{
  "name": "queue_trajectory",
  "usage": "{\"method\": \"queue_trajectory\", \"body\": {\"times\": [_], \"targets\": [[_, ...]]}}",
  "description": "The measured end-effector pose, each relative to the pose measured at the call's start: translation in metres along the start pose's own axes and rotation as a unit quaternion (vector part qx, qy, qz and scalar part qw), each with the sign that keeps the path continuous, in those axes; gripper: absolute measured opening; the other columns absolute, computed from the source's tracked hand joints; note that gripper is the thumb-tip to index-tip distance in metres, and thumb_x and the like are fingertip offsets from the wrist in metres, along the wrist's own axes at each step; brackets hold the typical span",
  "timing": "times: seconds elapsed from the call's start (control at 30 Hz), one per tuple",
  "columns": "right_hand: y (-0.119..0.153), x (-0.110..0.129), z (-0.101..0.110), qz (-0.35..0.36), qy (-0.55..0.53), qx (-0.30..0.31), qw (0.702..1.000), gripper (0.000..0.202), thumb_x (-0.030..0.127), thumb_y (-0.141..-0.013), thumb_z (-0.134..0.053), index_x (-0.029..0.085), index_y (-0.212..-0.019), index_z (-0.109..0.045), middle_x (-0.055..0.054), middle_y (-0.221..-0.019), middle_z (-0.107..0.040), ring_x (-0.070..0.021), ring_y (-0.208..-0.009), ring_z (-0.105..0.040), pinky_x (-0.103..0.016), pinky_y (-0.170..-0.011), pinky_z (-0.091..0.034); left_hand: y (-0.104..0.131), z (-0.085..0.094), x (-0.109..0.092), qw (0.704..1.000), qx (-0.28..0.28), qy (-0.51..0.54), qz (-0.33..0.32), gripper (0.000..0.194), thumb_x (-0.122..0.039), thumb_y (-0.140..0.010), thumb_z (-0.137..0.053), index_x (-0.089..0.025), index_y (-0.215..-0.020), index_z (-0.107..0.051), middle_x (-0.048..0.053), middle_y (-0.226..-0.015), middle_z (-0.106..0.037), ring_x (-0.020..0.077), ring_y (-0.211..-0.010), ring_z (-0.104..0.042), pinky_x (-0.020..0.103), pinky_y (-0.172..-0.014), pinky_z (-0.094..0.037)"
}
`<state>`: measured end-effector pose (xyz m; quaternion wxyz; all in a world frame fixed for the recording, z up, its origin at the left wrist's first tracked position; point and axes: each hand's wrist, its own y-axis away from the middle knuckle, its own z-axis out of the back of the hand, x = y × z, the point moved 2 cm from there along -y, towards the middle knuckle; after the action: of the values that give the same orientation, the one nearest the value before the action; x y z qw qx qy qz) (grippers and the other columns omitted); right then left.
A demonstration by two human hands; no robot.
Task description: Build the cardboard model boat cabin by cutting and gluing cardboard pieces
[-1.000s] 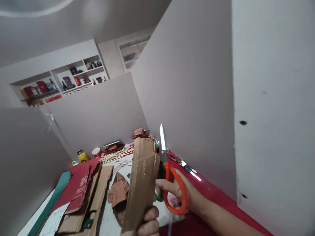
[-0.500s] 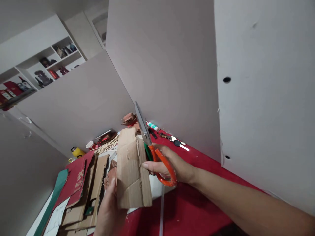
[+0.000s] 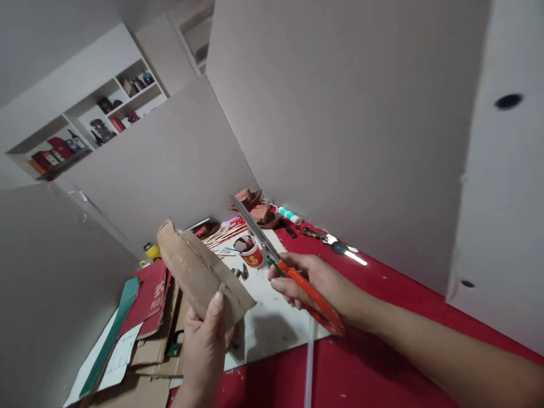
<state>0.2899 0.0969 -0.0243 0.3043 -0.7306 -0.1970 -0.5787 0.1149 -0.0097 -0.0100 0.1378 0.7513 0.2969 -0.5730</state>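
Observation:
My left hand (image 3: 206, 334) is closed on a folded piece of brown cardboard (image 3: 193, 272), thumb pressed on its face. The piece is tilted, its upper end leaning left. In my right hand (image 3: 318, 283) are scissors (image 3: 257, 232) with orange handles, blades together and pointing up and away to the left. A small green thing shows by my right fingers; its kind I cannot make out. The scissors and the cardboard are apart. Between and beyond them a red paper cup (image 3: 254, 259) with brown stuff in it stands on a white sheet (image 3: 272, 317).
Cardboard sheets (image 3: 144, 351) and a red printed panel (image 3: 147, 294) lie stacked at left. Brown boat-like models (image 3: 266, 215), thin sticks (image 3: 221, 233), a white-and-green tube (image 3: 289, 214) and a spoon-like tool (image 3: 340, 247) lie toward the back. A grey wall panel (image 3: 340, 124) rises behind the red-covered table (image 3: 361, 368).
The scissors have moved right, away from the cardboard. My left hand has tilted the piece leftward, uncovering the red cup. The whole view has shifted.

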Motion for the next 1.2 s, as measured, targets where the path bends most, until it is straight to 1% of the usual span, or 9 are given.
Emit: {"method": "queue_trajectory", "body": {"times": [0.17,0.33,0.43,0.53,0.67,0.77,0.93,1.1,1.2], "targets": [[0.003,-0.004,0.001,0.017,0.11,0.037,0.993,0.046,0.054,-0.066,-0.079,0.019,-0.085,-0.057,0.005,-0.065,-0.045,-0.0106,-0.057,-0.038,-0.024,-0.051,-0.034,-0.007,0.017,-0.032,0.983,-0.128,0.071,-0.11,0.029,-0.026,-0.067,-0.084,-0.024,-0.095,-0.075,0.0,-0.09,-0.079,0.0181,-0.088,-0.074,0.025,-0.077,-0.06],[0.009,-0.003,0.0,0.104,0.231,0.034,0.967,0.045,0.059,-0.071,-0.073,0.021,-0.085,-0.054,0.004,-0.069,-0.046,-0.0137,-0.063,-0.04,-0.026,-0.055,-0.035,0.003,0.032,-0.055,0.965,-0.15,0.089,-0.193,0.031,-0.024,-0.073,-0.079,-0.029,-0.103,-0.074,-0.003,-0.097,-0.079,0.0194,-0.1,-0.072,0.026,-0.081,-0.059],[0.01,-0.002,-0.003,0.12,0.299,0.044,0.946,0.047,0.064,-0.075,-0.066,0.022,-0.093,-0.055,0.002,-0.071,-0.052,-0.0151,-0.062,-0.043,-0.026,-0.057,-0.038,0.01,0.035,-0.056,0.967,-0.126,0.116,-0.191,0.032,-0.025,-0.073,-0.08,-0.029,-0.104,-0.074,-0.003,-0.101,-0.079,0.0189,-0.102,-0.071,0.025,-0.084,-0.059],[0.012,0.0,-0.009,0.103,0.369,0.065,0.921,0.044,0.061,-0.08,-0.061,0.022,-0.1,-0.056,0.0,-0.072,-0.056,-0.0173,-0.062,-0.047,-0.028,-0.061,-0.041,0.015,0.035,-0.057,0.965,-0.107,0.154,-0.183,0.036,-0.026,-0.071,-0.083,-0.028,-0.106,-0.075,-0.001,-0.099,-0.079,0.0187,-0.096,-0.073,0.025,-0.085,-0.059],[0.025,0.001,-0.02,0.089,0.436,0.099,0.89,0.03,0.051,-0.083,-0.061,0.024,-0.094,-0.058,0.0,-0.073,-0.058,-0.0189,-0.067,-0.051,-0.033,-0.074,-0.045,0.022,0.032,-0.06,0.963,-0.088,0.205,-0.152,0.037,-0.025,-0.063,-0.087,-0.024,-0.099,-0.077,0.001,-0.09,-0.08,0.0174,-0.084,-0.075,0.022,-0.079,-0.06],[0.035,-0.003,-0.03,0.098,0.456,0.127,0.876,0.028,0.05,-0.083,-0.061,0.022,-0.089,-0.058,0.0,-0.075,-0.058,-0.0188,-0.068,-0.051,-0.034,-0.077,-0.046,0.029,0.03,-0.06,0.963,-0.068,0.229,-0.124,0.036,-0.025,-0.061,-0.089,-0.022,-0.095,-0.078,0.001,-0.084,-0.08,0.0163,-0.076,-0.075,0.022,-0.074,-0.06],[0.05,-0.012,-0.044,0.092,0.419,0.151,0.891,0.029,0.051,-0.084,-0.06,0.023,-0.092,-0.06,-0.001,-0.076,-0.059,-0.0195,-0.067,-0.051,-0.029,-0.063,-0.044,0.041,0.037,-0.053,0.965,-0.063,0.234,-0.097,0.035,-0.025,-0.06,-0.089,-0.019,-0.092,-0.078,0.003,-0.083,-0.08,0.0177,-0.076,-0.075,0.022,-0.073,-0.061],[0.065,-0.021,-0.062,0.089,0.386,0.181,0.9,0.042,0.061,-0.083,-0.056,0.025,-0.103,-0.062,-0.004,-0.082,-0.062,-0.0225,-0.071,-0.055,-0.03,-0.065,-0.047,0.054,0.056,-0.046,0.955,-0.116,0.26,-0.088,0.034,-0.024,-0.061,-0.089,-0.021,-0.092,-0.078,0.002,-0.082,-0.08,0.0167,-0.075,-0.075,0.021,-0.073,-0.06],[0.068,-0.023,-0.076,0.071,0.383,0.191,0.901,0.047,0.067,-0.08,-0.054,0.024,-0.097,-0.063,-0.004,-0.078,-0.062,-0.0213,-0.068,-0.055,-0.029,-0.062,-0.047,0.06,0.064,-0.039,0.953,-0.137,0.256,-0.082,0.038,-0.024,-0.058,-0.09,-0.021,-0.093,-0.078,0.002,-0.082,-0.08,0.0184,-0.075,-0.075,0.024,-0.073,-0.061]]}}
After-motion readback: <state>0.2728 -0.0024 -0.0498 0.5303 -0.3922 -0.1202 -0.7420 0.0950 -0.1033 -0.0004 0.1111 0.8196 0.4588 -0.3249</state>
